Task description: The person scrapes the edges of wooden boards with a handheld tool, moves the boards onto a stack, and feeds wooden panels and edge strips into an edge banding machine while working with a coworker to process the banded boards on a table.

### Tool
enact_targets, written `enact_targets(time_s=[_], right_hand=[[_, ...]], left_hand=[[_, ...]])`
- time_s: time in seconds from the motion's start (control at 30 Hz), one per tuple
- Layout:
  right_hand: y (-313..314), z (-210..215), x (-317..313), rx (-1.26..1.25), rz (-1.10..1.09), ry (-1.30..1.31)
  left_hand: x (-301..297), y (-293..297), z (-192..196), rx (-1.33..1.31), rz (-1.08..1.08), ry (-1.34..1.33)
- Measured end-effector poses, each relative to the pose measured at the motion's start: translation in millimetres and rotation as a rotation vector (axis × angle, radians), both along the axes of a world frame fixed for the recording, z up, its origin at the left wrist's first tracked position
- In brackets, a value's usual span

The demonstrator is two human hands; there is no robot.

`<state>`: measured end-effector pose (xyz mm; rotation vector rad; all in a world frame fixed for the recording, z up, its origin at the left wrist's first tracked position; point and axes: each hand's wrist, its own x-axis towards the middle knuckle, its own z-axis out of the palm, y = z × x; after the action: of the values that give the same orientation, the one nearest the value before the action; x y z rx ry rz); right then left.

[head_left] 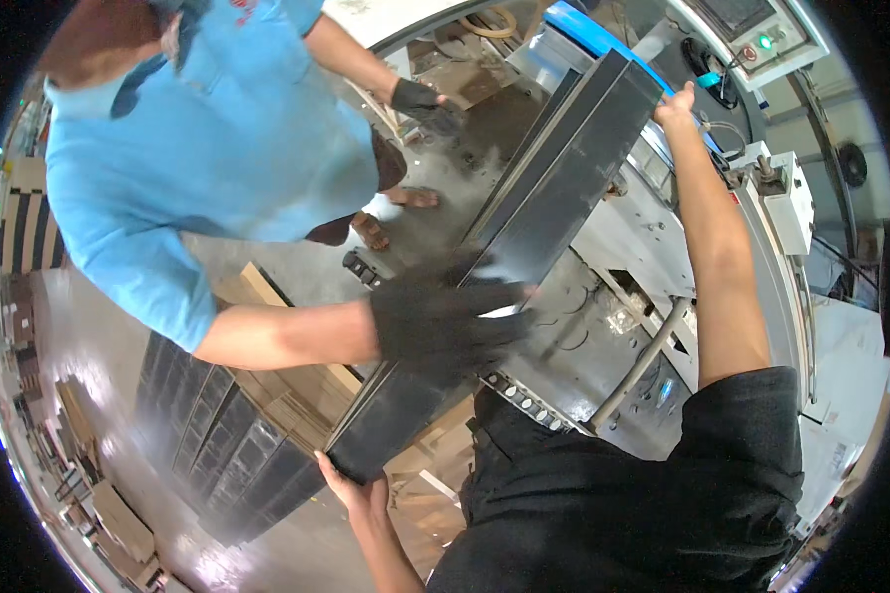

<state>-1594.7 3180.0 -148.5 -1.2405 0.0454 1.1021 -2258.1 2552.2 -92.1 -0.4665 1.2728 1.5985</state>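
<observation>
A bundle of long black boards (556,188) lies slantwise across the middle, its far end up at the right and its near end down at the left. Under the near end is my left hand (354,488), thumb over the edge and fingers curled below. At the far end my right hand (674,107) grips the outer edge, arm stretched out; part of its fingers is hidden behind the boards. A co-worker's black-gloved hand (435,314), smeared by motion, passes over the middle of the boards. The co-worker's other gloved hand (427,101) is held apart from them.
Opposite me stands the co-worker in a light blue shirt (218,148). More black boards (222,435) are stacked low at the left. On the right is a machine with a control box (761,44), a metal pipe (643,361) and a roller strip (529,400) near my waist.
</observation>
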Motion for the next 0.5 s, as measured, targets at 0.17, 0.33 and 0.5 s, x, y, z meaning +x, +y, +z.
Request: enact_targets(time_s=[0.17,0.33,0.5], right_hand=[[-53,-14,-42,0.024,0.115,-0.155],[-160,-51,-144,-0.188,0.244,-0.105],[-251,-198,-58,-0.231,0.798,-0.067]], left_hand=[[2,-2,-1,0.105,-0.112,0.032],[5,-76,-26,0.015,-0.132,0.222],[53,-174,-56,-0.176,-0.3,0.387]])
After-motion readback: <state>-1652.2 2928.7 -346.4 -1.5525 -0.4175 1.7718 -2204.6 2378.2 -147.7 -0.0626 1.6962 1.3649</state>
